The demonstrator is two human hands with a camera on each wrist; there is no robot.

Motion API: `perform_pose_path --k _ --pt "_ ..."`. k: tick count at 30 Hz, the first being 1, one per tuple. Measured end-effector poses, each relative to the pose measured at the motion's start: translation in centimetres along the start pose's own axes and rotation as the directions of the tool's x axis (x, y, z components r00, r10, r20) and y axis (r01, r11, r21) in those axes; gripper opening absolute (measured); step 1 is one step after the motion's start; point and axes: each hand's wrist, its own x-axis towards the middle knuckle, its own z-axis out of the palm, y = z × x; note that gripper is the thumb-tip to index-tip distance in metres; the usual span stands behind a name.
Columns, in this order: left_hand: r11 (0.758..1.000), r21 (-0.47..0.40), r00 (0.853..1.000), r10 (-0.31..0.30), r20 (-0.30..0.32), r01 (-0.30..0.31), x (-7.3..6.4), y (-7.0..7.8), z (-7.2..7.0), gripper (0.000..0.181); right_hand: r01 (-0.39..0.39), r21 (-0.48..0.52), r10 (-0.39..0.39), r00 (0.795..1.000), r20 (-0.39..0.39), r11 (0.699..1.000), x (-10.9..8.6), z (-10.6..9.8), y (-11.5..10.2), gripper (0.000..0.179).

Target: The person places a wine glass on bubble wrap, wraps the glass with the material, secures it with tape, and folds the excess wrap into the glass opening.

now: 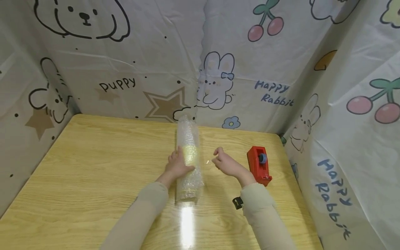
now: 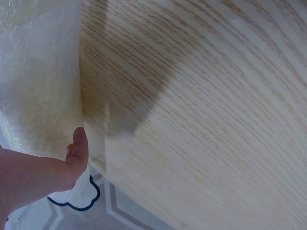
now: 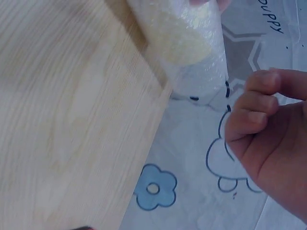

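Observation:
A bubble-wrapped roll lies lengthwise on the wooden table, something yellow showing through its clear layers. My left hand grips it from the left side, with the thumb across its top and the other fingers along its left flank. To the right of the roll, my right hand is held apart from it. In the right wrist view that hand's fingers are curled in, with thumb and index finger together. A small glint like a piece of clear tape shows beside those fingertips in the head view.
A red tape dispenser with a blue-cored roll stands on the right, near the right forearm. Beside the right cuff is a small black object. Printed cloth hangs along the table's back and both sides.

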Motion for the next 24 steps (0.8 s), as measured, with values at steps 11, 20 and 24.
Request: perform_pose_path --k 11,20,24 --pt "1.0 -0.024 1.0 0.006 0.003 -0.006 -0.5 0.2 0.2 0.108 -0.003 0.02 0.005 0.998 -0.068 1.0 4.4 2.0 -0.9 0.036" --pt "1.0 -0.007 1.0 0.011 -0.008 -0.011 -0.7 0.1 -0.3 0.108 0.0 -0.022 -0.002 0.996 -0.089 1.0 5.7 2.2 -1.3 0.038" --pt "1.0 0.0 1.0 0.014 -0.016 -0.014 -0.6 0.0 -0.3 0.108 -0.01 -0.043 0.006 0.997 -0.081 0.999 6.3 2.6 -1.1 0.037"
